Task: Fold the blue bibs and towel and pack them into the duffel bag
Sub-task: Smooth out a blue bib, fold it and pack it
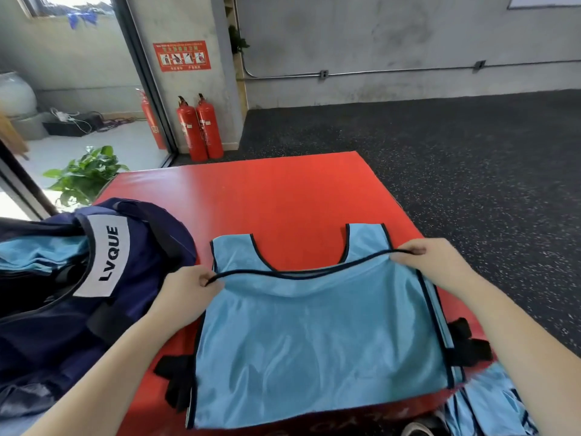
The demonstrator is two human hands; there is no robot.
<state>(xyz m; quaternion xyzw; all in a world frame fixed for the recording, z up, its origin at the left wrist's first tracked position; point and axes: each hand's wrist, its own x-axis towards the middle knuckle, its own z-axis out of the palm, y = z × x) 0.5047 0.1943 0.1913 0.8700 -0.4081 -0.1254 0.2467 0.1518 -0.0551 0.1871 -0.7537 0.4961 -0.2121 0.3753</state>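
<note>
A light blue mesh bib (317, 341) with black trim lies spread on the red mat (267, 196). Its near half is folded up over the shoulder straps. My left hand (188, 289) pinches the left corner of the bib's hem. My right hand (434, 262) pinches the right corner, so the black hem runs taut between them. Black side straps stick out at both sides of the bib. The navy duffel bag (94, 297) with an LVQUE label sits open at the left, with light blue fabric (41, 253) inside it.
More light blue bibs (490, 407) hang at the lower right by the mat's near edge. Two red fire extinguishers (199, 130) stand by the pillar beyond the mat. A potted plant (85, 174) is at the left. Dark speckled floor lies to the right.
</note>
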